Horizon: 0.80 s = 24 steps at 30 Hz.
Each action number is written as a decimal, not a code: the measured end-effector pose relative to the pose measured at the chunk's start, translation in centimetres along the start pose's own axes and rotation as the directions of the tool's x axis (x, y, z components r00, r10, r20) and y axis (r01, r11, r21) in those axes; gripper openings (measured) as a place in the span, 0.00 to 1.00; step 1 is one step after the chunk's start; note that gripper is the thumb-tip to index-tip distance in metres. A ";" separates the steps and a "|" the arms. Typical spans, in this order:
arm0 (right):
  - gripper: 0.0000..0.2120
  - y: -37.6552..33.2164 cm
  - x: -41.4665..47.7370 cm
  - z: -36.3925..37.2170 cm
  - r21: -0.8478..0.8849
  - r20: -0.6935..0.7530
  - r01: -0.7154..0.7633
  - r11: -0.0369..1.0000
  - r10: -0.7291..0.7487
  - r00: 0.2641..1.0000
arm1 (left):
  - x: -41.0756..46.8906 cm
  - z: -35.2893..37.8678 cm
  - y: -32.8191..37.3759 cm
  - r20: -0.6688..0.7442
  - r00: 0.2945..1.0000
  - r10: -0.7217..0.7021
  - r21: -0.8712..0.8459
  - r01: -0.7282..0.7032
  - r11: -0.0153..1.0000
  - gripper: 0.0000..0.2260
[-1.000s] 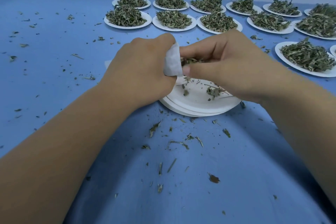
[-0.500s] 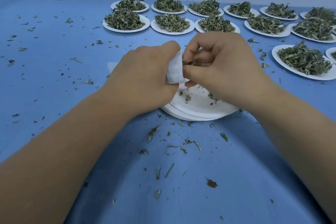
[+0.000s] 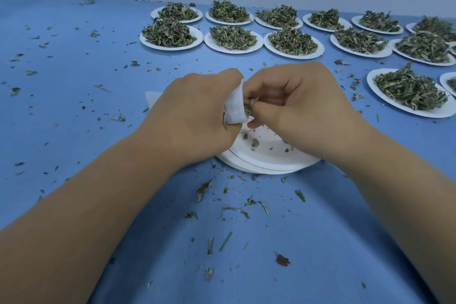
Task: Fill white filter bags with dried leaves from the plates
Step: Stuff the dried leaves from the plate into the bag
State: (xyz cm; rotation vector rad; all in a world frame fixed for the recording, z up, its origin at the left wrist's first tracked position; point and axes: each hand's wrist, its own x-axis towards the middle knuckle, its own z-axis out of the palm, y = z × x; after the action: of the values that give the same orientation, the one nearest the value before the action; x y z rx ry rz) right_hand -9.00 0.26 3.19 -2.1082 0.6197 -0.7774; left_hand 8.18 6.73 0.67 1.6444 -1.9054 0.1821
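Observation:
My left hand (image 3: 195,118) grips a white filter bag (image 3: 235,105), its mouth facing right. My right hand (image 3: 296,106) pinches a small clump of dried leaves (image 3: 249,102) at the bag's mouth, fingers curled. Both hands hover over a stack of white plates (image 3: 266,158) that holds only a few leaf crumbs. Most of the bag is hidden inside my left fist.
Several white plates heaped with dried leaves stand in rows at the back, such as one plate of leaves (image 3: 170,36), and another plate of leaves (image 3: 409,92) lies at the right. Leaf bits litter the blue cloth (image 3: 74,96). A white sheet corner (image 3: 150,97) peeks out left of my hand.
My right hand's fingers have curled tighter and pushed the leaves further into the bag's mouth. The left hand keeps its hold on the bag, and both hands stay over the plate stack.

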 end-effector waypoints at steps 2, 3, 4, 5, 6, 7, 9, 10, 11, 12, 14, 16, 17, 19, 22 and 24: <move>0.11 -0.1 0.1 0.4 0.015 -0.087 0.002 1.000 0.000 0.996 | 0.0 -0.1 0.2 -0.028 1.000 0.009 -0.006 -0.010 1.000 0.11; 0.10 -0.2 0.1 0.5 -0.032 -0.124 0.026 0.999 -0.030 0.992 | 0.0 -0.2 0.3 -0.034 0.999 0.007 -0.011 -0.008 1.000 0.12; 0.10 -0.2 0.0 0.7 -0.116 -0.151 0.060 0.991 -0.077 0.986 | 0.0 -0.3 0.4 -0.032 0.999 0.002 -0.016 -0.002 1.000 0.12; 0.08 -0.2 0.0 0.8 -0.217 -0.167 0.087 0.972 -0.124 0.978 | 0.0 -0.3 0.5 -0.028 1.000 -0.002 -0.015 0.002 1.000 0.12; 0.07 -0.3 -0.1 0.9 -0.308 -0.178 0.096 0.947 -0.156 0.972 | 0.0 -0.4 0.5 -0.024 1.000 0.000 -0.008 0.000 1.000 0.11; 0.07 -0.3 0.0 1.0 -0.367 -0.189 0.090 0.926 -0.169 0.967 | 0.0 -0.4 0.6 -0.019 1.000 0.007 0.001 -0.007 1.000 0.10; 0.10 -0.3 0.3 0.9 -0.404 -0.211 0.049 0.913 -0.145 0.967 | 0.0 -0.3 0.6 0.000 1.000 0.025 0.030 -0.025 0.999 0.06; 0.12 -0.3 0.6 0.9 -0.408 -0.212 0.016 0.913 -0.112 0.971 | 0.0 -0.2 0.7 0.000 0.999 0.044 0.048 -0.044 0.998 0.06; 0.13 -0.5 0.9 1.0 -0.403 -0.202 -0.020 0.915 -0.068 0.977 | 0.0 -0.1 0.7 -0.004 0.997 0.071 0.064 -0.071 0.995 0.08; 0.14 -0.6 1.2 1.1 -0.394 -0.183 -0.051 0.918 -0.024 0.983 | 0.0 0.0 0.7 -0.001 0.995 0.099 0.081 -0.098 0.992 0.09; 0.13 -0.6 1.5 1.3 -0.381 -0.141 -0.073 0.922 0.019 0.990 | 0.2 0.0 0.8 0.023 0.993 0.118 0.102 -0.120 0.988 0.09; 0.13 -0.6 1.6 1.1 -0.329 -0.118 -0.061 0.942 0.023 0.993 | 0.3 -0.1 0.7 0.015 0.994 0.109 0.096 -0.110 0.989 0.09; 0.14 -0.6 1.5 0.8 -0.264 -0.095 -0.050 0.963 0.026 0.995 | 0.2 -0.1 0.6 -0.005 0.996 0.094 0.088 -0.093 0.992 0.09; 0.15 -0.6 1.3 -0.1 -0.109 -0.016 -0.046 0.993 0.045 0.999 | 0.2 -0.4 0.5 -0.051 0.997 0.055 0.050 -0.052 0.997 0.10; 0.15 -0.4 1.4 -0.2 -0.053 0.016 -0.057 0.997 0.058 0.998 | 0.1 -0.5 0.8 -0.052 0.997 0.054 0.009 -0.053 0.999 0.12; 0.13 -0.2 1.9 0.7 -0.130 -0.042 -0.049 0.990 0.044 0.998 | 0.1 -0.3 1.2 -0.035 0.993 0.113 0.021 -0.112 0.993 0.12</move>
State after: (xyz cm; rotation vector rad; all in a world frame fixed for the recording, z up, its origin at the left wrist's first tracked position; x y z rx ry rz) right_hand -7.21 -0.48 3.65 -2.1931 0.7570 -0.7718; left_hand 7.17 7.06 1.31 1.5367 -1.9756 0.2744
